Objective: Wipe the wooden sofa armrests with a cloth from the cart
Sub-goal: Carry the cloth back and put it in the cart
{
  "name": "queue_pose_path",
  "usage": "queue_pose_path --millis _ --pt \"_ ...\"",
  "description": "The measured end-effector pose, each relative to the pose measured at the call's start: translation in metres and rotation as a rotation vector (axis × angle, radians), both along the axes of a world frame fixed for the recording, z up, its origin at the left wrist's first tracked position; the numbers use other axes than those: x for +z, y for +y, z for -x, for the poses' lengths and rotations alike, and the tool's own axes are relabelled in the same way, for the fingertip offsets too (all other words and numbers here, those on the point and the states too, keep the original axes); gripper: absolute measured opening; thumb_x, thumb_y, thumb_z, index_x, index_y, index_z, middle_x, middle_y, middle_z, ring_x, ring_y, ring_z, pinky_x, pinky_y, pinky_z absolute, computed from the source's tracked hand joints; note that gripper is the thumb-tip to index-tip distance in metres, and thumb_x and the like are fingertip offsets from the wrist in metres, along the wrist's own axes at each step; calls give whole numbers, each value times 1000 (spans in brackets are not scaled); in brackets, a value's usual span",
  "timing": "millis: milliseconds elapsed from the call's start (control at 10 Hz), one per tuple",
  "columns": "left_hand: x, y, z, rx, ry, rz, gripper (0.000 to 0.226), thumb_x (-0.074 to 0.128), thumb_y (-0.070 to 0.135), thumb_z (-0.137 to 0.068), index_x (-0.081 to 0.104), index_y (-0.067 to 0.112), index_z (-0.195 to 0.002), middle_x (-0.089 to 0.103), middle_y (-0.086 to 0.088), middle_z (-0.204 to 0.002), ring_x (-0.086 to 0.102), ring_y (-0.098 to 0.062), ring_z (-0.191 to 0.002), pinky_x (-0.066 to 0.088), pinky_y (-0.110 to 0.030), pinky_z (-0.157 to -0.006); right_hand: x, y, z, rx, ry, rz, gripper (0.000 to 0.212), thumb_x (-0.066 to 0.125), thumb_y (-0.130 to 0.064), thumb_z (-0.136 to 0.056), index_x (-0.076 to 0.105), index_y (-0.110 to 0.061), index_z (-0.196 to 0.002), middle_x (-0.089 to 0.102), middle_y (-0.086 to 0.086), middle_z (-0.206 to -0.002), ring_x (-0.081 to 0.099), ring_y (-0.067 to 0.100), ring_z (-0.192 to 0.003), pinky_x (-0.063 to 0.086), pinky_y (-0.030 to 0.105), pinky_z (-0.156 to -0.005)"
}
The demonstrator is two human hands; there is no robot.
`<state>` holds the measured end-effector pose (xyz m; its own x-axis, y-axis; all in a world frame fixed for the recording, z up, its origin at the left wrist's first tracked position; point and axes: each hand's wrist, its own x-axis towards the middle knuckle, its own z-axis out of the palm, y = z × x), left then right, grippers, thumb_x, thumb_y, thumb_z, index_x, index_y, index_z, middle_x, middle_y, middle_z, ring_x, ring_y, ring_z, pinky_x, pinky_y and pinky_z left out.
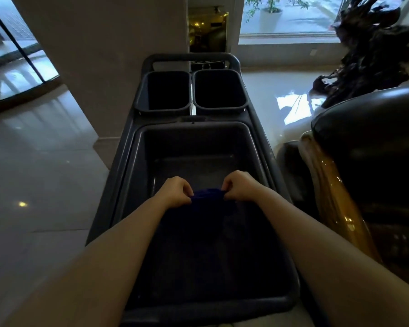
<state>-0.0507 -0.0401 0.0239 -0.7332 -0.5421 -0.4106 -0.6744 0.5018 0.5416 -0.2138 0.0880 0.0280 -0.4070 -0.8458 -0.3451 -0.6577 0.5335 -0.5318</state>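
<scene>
A dark grey cart stands in front of me with a large open tub. Over the tub, my left hand and my right hand each pinch an upper corner of a dark blue cloth. The cloth hangs down between my forearms and its lower part is lost in the tub's shadow. To the right is the sofa, with a glossy brown wooden armrest below a dark leather cushion.
Two small dark bins sit at the cart's far end, before its handle. A beige pillar rises at the left behind the cart. A dark carved root sculpture stands far right. Shiny tiled floor lies to the left.
</scene>
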Motion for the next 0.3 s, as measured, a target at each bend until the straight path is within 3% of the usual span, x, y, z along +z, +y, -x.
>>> queue_pose_path --millis 100,300 --pt "-8 -1 2 -3 1 3 14 68 6 -74 64 20 -73 60 6 -76 57 -6 -73 44 -20 -68 -7 -1 -2 -10 1 -13 17 72 -7 -67 71 -9 -83 72 11 -90 64 21 -85 44 21 -69" --pt "-12 -12 6 76 70 -80 20 70 12 -74 58 29 -74 60 8 -83 59 -5 -81 45 -18 -66 -13 -3 3 -79 -17 -25 12 62 -1 -71 71 -6 -77 72 14 -81 61 14 -61 52 26 -68"
